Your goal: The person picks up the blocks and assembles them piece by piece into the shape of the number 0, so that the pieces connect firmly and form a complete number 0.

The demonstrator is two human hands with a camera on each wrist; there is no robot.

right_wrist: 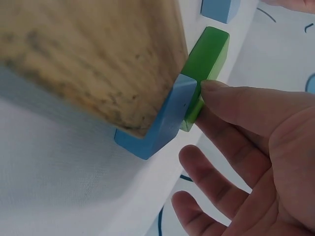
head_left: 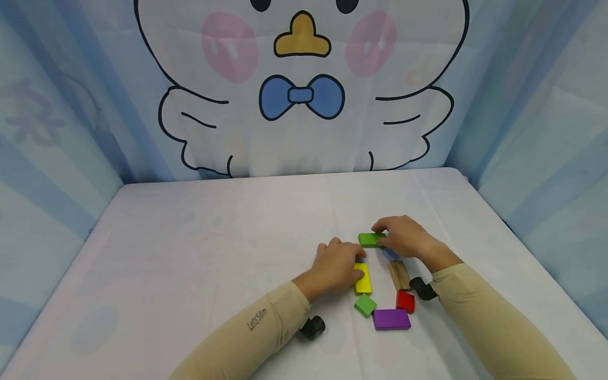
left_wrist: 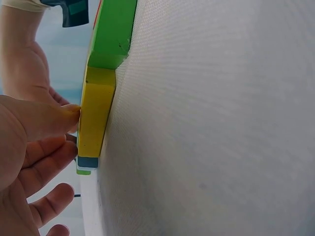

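Note:
On the white table, coloured blocks form a loose ring. My left hand is at its left side, thumb against the yellow block and index finger over a mostly covered blue block. The other left fingers are loosely bent and apart. At the far side, my right hand pinches the right end of a long green block between thumb and index finger. A second blue block lies beside that end, partly under the right hand in the head view, and the wooden block follows it.
Nearest me in the ring are a small green block, a purple block and a red block. Black wrist cameras hang close to the table under both sleeves. A printed curtain stands behind the table.

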